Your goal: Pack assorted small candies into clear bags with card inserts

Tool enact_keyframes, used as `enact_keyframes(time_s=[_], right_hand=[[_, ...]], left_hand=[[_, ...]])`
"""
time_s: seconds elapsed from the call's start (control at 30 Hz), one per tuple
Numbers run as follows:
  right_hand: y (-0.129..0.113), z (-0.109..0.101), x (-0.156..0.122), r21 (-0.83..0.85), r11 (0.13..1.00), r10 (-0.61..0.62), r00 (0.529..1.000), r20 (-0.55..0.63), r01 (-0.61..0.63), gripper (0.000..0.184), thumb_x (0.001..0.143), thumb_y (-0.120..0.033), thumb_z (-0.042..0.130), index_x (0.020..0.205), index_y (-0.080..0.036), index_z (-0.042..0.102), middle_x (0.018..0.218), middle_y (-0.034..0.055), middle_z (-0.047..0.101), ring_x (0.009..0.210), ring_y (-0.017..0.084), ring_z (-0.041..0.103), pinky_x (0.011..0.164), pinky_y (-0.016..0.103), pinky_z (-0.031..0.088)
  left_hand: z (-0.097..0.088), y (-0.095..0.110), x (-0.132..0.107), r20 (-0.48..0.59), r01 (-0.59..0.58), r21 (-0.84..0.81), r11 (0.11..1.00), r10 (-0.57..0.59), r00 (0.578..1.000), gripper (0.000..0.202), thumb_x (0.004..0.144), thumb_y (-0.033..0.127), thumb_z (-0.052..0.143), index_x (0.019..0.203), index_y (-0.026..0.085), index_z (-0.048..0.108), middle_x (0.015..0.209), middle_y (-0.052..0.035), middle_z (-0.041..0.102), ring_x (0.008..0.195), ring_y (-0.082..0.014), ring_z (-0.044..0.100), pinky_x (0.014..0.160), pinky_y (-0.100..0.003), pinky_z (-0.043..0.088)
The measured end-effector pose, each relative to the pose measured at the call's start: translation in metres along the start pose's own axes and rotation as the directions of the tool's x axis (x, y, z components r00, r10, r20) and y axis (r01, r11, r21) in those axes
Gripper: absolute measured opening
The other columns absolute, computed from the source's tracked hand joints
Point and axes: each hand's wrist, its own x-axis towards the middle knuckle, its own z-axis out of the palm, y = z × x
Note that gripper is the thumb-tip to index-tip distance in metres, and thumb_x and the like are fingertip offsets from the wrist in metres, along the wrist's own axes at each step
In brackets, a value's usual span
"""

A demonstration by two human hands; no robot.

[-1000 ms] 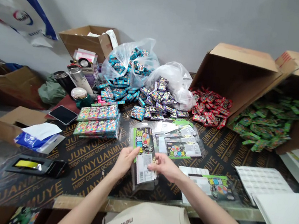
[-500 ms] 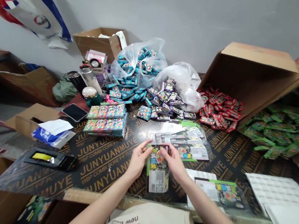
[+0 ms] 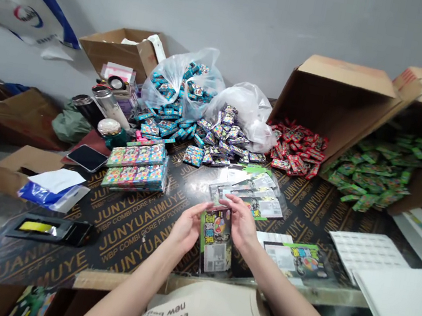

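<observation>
A person's two bare hands are working over a table, seen from a head-worn camera. The left hand (image 3: 186, 229), half closed, is gripping the left edge of a flat clear plastic packet with a green-edged printed card (image 3: 215, 242), while the right hand (image 3: 242, 224), also half closed, is pinching its upper right part. The packet is being held upright-tilted between both hands, above a black plywood board with gold lettering (image 3: 129, 236) and near the board's front edge. A fanned row of clear plastic packets (image 3: 248, 196) is lying just beyond the right hand's fingers, and a single green-topped printed packet (image 3: 299, 262) is lying to the right. Farther back, small blue printed packets (image 3: 163, 128) are heaping around a clear plastic bag (image 3: 183, 80), small red packets (image 3: 297, 148) are lying at the mouth of a tipped brown cardboard box (image 3: 333, 103), and small green packets (image 3: 374, 174) are lying beside it
</observation>
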Motion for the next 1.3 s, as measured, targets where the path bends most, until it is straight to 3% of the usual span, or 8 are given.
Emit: enact_keyframes(time_s=[0.1, 0.2, 0.3, 0.4, 0.67, 1.03, 1.17, 1.3], right_hand=[[-0.002, -0.005, 0.005, -0.003, 0.989, 0.15, 0.988, 0.022, -0.15, 0.022, 0.056, -0.013, 0.056, 0.077, -0.019, 0.059, 0.072, 0.0006, 0.067, 0.065, 0.016, 0.062, 0.064, 0.029, 0.047], [-0.006, -0.01, 0.007, -0.077, 0.985, 0.158, 0.987, 0.021, -0.156, 0.014, 0.054, -0.011, 0.055, 0.064, -0.018, 0.059, 0.064, 0.0, 0.065, 0.059, 0.014, 0.059, 0.057, 0.026, 0.045], [-0.01, -0.015, 0.001, -0.271, 0.959, -0.06, 0.996, 0.071, 0.077, 0.008, 0.058, -0.014, 0.058, 0.062, -0.018, 0.063, 0.066, 0.0014, 0.066, 0.065, 0.016, 0.06, 0.062, 0.027, 0.046], [-0.014, -0.019, -0.007, -0.427, 0.851, -0.246, 0.951, 0.189, 0.306, 0.008, 0.067, -0.021, 0.059, 0.068, -0.019, 0.068, 0.074, 0.0023, 0.067, 0.073, 0.017, 0.06, 0.069, 0.029, 0.045], [-0.019, -0.019, -0.003, -0.529, 0.786, -0.204, 0.942, 0.265, 0.32, 0.019, 0.068, -0.035, 0.066, 0.076, -0.018, 0.067, 0.064, 0.0009, 0.065, 0.052, 0.013, 0.055, 0.053, 0.026, 0.044], [-0.027, -0.037, -0.025, -0.627, 0.658, -0.245, 0.906, 0.344, 0.416, 0.009, 0.072, -0.028, 0.064, 0.073, -0.02, 0.067, 0.079, 0.0047, 0.068, 0.076, 0.019, 0.062, 0.068, 0.032, 0.049], [-0.024, -0.049, -0.029, -0.64, 0.583, -0.313, 0.865, 0.392, 0.501, 0.006, 0.075, -0.024, 0.062, 0.077, -0.022, 0.067, 0.091, 0.0056, 0.067, 0.091, 0.022, 0.06, 0.081, 0.037, 0.046], [-0.03, -0.039, 0.024, -0.669, 0.543, -0.274, 0.86, 0.43, 0.507, 0.018, 0.081, -0.032, 0.052, 0.085, -0.021, 0.066, 0.097, 0.0069, 0.066, 0.091, 0.023, 0.06, 0.078, 0.037, 0.046]], left_hand=[[0.0, 0.008, 0.0, 0.057, 0.017, 0.135, 0.991, -0.025, 0.998, 0.03, 0.057, 0.011, 0.068, 0.087, 0.014, 0.067, 0.085, -0.0072, 0.069, 0.074, -0.0177, 0.064, 0.069, -0.029, 0.048], [0.002, 0.012, -0.006, 0.086, -0.247, 0.39, 0.887, 0.232, 0.969, 0.026, 0.057, 0.013, 0.07, 0.083, 0.016, 0.07, 0.081, -0.0063, 0.069, 0.075, -0.0191, 0.062, 0.073, -0.031, 0.046], [0.004, 0.013, -0.014, 0.245, -0.512, 0.626, 0.589, 0.474, 0.846, 0.013, 0.062, 0.023, 0.07, 0.074, 0.019, 0.072, 0.08, -0.0071, 0.069, 0.079, -0.0207, 0.061, 0.08, -0.032, 0.044], [0.004, 0.015, -0.018, 0.338, -0.566, 0.699, 0.438, 0.494, 0.801, 0.009, 0.063, 0.026, 0.07, 0.07, 0.021, 0.073, 0.08, -0.0078, 0.069, 0.08, -0.0213, 0.061, 0.08, -0.031, 0.043], [0.004, 0.034, -0.001, 0.24, -0.358, 0.706, 0.612, 0.269, 0.933, 0.017, 0.055, 0.026, 0.075, 0.066, 0.014, 0.071, 0.06, -0.0047, 0.067, 0.055, -0.0161, 0.057, 0.058, -0.026, 0.044], [0.01, 0.026, -0.029, 0.54, -0.636, 0.73, 0.249, 0.36, 0.761, 0.008, 0.067, 0.023, 0.064, 0.065, 0.02, 0.071, 0.08, -0.0079, 0.068, 0.076, -0.0202, 0.061, 0.073, -0.03, 0.044], [0.007, 0.021, -0.024, 0.508, -0.595, 0.748, 0.295, 0.323, 0.799, 0.008, 0.069, 0.023, 0.064, 0.07, 0.019, 0.072, 0.077, -0.0078, 0.069, 0.071, -0.0206, 0.062, 0.067, -0.03, 0.045], [-0.005, 0.024, -0.018, 0.401, -0.551, 0.732, 0.401, 0.4, 0.824, 0.008, 0.067, 0.023, 0.066, 0.07, 0.017, 0.071, 0.074, -0.0075, 0.069, 0.068, -0.0201, 0.062, 0.065, -0.029, 0.047]])
